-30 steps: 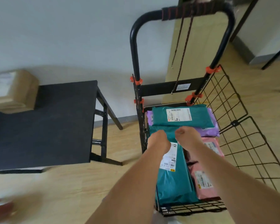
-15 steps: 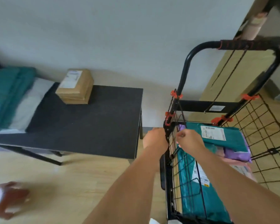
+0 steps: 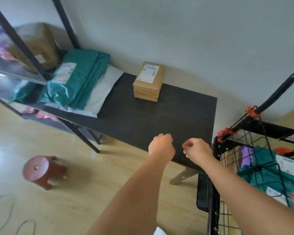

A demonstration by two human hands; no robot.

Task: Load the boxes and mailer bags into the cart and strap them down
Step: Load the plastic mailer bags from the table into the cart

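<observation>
Across the middle, a black table (image 3: 159,119), running from far left to near right. At the right edge, a black wire cart (image 3: 270,128) with orange clips, just beside the table's near right corner, holding teal mailer bags (image 3: 265,168) with white labels and a purple bag (image 3: 246,155) at their far side. At the far left, a dark shelf frame (image 3: 18,41) and a large brown box (image 3: 39,46), blurred. On the table's left end, a stack of teal mailers (image 3: 78,78) lying on a white mailer (image 3: 102,92). On the floor at near left, a red stool (image 3: 41,170). On the table's far side, close to the wall, a small stack of cardboard boxes (image 3: 148,81), labelled on top.

Over the table's near edge, left hand (image 3: 161,146) clenched in a fist, grasping nothing. Just to its right, right hand (image 3: 197,150) with fingers curled in, likewise empty, near the cart's corner post without touching it. Cardboard boxes well apart from both hands, farther off and slightly left; teal mailers far to the left of them.
</observation>
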